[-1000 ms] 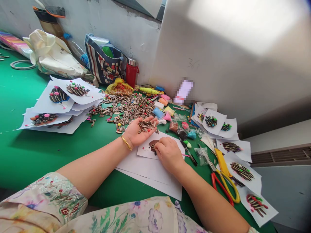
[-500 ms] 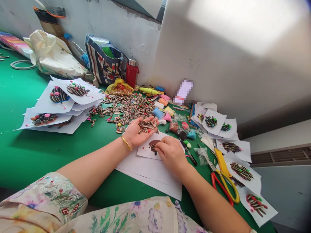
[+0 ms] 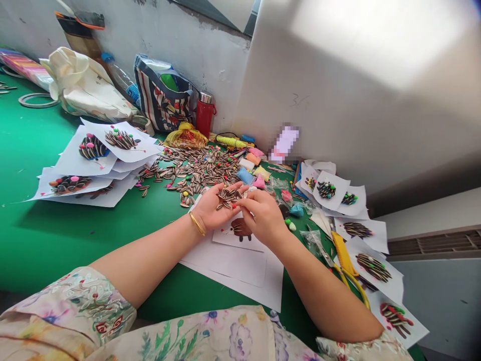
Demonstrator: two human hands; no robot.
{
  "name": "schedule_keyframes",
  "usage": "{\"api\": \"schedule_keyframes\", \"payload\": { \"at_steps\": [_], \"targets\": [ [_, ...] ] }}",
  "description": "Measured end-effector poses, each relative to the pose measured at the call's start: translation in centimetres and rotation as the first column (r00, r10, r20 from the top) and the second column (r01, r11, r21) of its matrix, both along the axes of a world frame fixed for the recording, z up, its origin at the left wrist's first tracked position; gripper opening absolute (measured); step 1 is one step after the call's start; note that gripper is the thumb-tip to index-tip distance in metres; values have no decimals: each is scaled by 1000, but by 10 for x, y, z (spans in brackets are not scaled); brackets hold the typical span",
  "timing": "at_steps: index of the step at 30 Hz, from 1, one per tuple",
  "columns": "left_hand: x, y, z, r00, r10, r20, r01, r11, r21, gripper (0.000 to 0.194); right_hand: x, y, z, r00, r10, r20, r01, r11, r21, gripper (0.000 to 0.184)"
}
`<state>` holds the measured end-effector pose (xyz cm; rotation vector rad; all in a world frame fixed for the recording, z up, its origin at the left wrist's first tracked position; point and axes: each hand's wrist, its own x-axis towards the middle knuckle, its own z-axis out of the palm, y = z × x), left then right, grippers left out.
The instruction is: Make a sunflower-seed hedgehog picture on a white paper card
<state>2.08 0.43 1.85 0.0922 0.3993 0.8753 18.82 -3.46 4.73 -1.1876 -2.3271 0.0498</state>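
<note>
My left hand [image 3: 216, 208] lies palm up with its fingers stretched out, cradling a small heap of striped sunflower seeds [image 3: 227, 198]. Above the palm's edge, my right hand [image 3: 265, 213] has thumb and forefinger pinched together right at these seeds. Whatever is between the fingertips is too small to make out. Under both hands is a white card [image 3: 225, 238] bearing a brown hedgehog [image 3: 242, 228] with dark feet and some seeds on its back. My hands partly cover it. Larger white paper sheets [image 3: 240, 281] lie beneath the card.
Loose seeds [image 3: 199, 168] spread across the green table [image 3: 124, 240]. Finished hedgehog cards lie in a left stack [image 3: 124, 155] and a right row [image 3: 376, 263]. Coloured clay packets [image 3: 246, 175], scissors [image 3: 349, 276], a yellow comb-like tool [image 3: 342, 250], a red flask [image 3: 204, 115] and bags [image 3: 161, 95] surround the work.
My right hand has lifted from the hedgehog card and moved up to the seeds in my left palm. More of the hedgehog's body and feet now shows. The left hand has barely moved.
</note>
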Motion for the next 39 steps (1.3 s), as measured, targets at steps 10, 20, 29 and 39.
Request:
{"api": "schedule_keyframes", "payload": {
  "at_steps": [10,20,29,39],
  "targets": [
    [2,-2,8,987,-44,155,66,988,-138,23,-26,23,-7,996,-33,-81,30,999,-37,9],
    [2,-1,5,1000,24,-8,-24,999,-37,41,-11,22,-4,904,-180,-389,71,958,-279,16],
    [-1,-1,4,997,76,-24,-77,995,-56,43,10,7,-21,673,-369,-641,-174,764,-622,15],
    [-1,-2,5,999,51,5,-51,998,-35,45,10,12,-30,733,-323,-599,3,882,-472,16]
  ]
}}
